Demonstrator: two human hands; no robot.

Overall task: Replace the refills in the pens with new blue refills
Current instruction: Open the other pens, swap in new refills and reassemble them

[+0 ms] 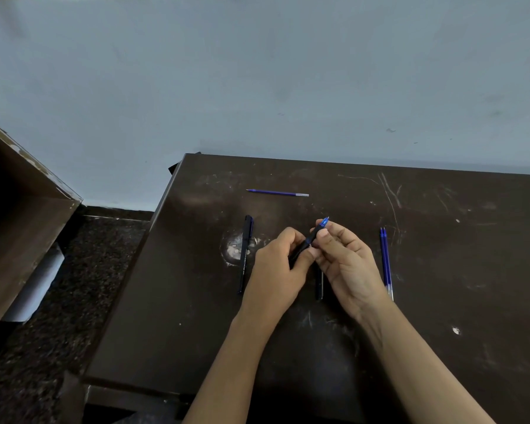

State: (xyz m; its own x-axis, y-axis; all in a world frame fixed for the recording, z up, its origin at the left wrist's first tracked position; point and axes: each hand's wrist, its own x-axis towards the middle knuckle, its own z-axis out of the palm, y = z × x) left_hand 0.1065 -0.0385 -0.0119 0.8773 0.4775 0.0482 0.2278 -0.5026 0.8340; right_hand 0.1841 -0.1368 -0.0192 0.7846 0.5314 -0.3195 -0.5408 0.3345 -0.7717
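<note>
Both hands hold one black pen with a blue tip above the dark table. My left hand grips its barrel low down. My right hand pinches the upper part near the blue tip, which points up and away. A capped black pen lies to the left of my hands. Another dark pen part lies on the table between my wrists, partly hidden. Two blue refills lie side by side to the right. One blue refill lies crosswise farther back.
The table's far edge meets a pale blue wall. Its left edge drops to a dark speckled floor. A brown wooden cabinet stands at the far left, with a white sheet beneath it.
</note>
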